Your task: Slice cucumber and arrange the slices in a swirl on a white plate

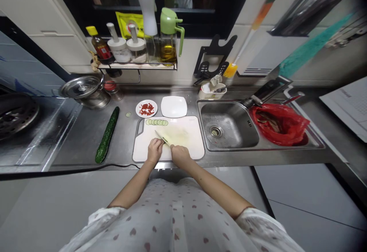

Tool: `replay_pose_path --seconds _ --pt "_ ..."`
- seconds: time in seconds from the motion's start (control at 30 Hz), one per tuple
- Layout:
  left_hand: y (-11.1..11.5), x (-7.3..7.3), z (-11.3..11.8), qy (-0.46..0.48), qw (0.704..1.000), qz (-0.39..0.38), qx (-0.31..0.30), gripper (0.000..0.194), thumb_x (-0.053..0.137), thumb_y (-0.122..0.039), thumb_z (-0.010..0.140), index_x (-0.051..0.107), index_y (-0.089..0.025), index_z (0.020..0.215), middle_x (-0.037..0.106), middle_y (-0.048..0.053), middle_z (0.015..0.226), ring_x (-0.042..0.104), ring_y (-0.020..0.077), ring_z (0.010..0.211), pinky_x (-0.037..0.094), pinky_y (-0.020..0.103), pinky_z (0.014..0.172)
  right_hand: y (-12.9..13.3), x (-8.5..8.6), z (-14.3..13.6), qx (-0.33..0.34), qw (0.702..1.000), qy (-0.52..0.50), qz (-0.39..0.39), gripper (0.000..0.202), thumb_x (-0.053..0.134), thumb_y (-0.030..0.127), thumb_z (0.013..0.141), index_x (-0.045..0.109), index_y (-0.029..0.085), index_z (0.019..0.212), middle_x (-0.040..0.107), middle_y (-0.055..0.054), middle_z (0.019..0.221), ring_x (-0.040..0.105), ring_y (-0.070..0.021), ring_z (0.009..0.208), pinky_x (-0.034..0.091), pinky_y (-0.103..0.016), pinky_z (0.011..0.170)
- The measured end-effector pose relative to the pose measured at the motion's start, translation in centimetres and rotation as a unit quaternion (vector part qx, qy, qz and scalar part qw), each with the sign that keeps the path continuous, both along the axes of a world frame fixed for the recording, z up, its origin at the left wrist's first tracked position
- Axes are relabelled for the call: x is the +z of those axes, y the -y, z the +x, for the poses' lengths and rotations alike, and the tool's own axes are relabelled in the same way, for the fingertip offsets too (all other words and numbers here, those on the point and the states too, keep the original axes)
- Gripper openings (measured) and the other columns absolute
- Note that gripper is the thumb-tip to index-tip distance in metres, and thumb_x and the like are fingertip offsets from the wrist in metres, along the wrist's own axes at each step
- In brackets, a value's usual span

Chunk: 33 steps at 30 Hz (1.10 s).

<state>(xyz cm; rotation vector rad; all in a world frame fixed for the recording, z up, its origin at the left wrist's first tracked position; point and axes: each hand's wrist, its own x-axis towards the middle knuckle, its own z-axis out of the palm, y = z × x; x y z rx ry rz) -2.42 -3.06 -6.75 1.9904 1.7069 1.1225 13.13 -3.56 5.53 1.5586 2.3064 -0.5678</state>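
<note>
On the white cutting board (pixel 192 151) my right hand (pixel 180 156) is closed round the handle end of a knife (pixel 163 136), its blade pointing up and left. Close by the blade, my left hand (pixel 155 149) has its fingers bent together at a small piece too hidden to name. A row of several thin cucumber slices (pixel 156 122) lies along the board's top left edge. Behind the board are a small plate of chopped red pieces (pixel 146 109) and a bare white plate (pixel 174 107). A whole cucumber (pixel 107 134) rests on the counter to the left.
A steel sink (pixel 229 126) is to the right, with a red plastic bag (pixel 282 124) beside it. A steel pot (pixel 86 91) and a red-lidded jar (pixel 114 90) stand at the back left. Above, a rack (pixel 137 66) holds bottles and jars. One loose slice (pixel 128 114) lies on the counter.
</note>
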Motion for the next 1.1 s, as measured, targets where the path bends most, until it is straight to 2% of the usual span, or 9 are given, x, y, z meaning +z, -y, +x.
replay_pose_path --seconds 0.4,0.8,1.1 --pt "-0.1 -0.1 0.0 0.018 1.0 -0.005 0.005 0.023 0.046 -0.027 0.092 0.063 -0.022 0.078 0.059 0.004 0.079 0.055 0.0165 0.08 0.045 0.03 0.076 0.3 -0.9 0.6 -0.005 1.0 -0.006 -0.005 0.026 0.04 0.009 0.087 0.057 0.013 0.106 0.069 -0.015 0.096 0.066 -0.0225 0.096 0.047 -0.03 0.08" --pt "-0.2 -0.5 -0.1 0.016 0.999 0.037 -0.008 0.02 0.047 -0.024 0.092 0.062 -0.021 0.08 0.058 0.004 0.077 0.053 0.0163 0.078 0.045 0.029 0.073 -1.2 -0.4 -0.4 0.01 1.0 -0.01 -0.002 0.029 0.039 0.006 0.086 0.058 0.013 0.107 0.069 -0.014 0.097 0.066 -0.0222 0.096 0.047 -0.029 0.078" --pt "-0.3 -0.5 0.0 0.022 0.999 0.046 -0.004 0.02 0.048 -0.023 0.092 0.061 -0.021 0.078 0.058 0.004 0.077 0.054 0.0161 0.079 0.045 0.029 0.073 -1.2 0.0 0.5 0.009 0.999 -0.005 -0.036 0.028 0.041 0.009 0.086 0.059 0.014 0.107 0.069 -0.014 0.097 0.065 -0.0221 0.098 0.046 -0.029 0.078"
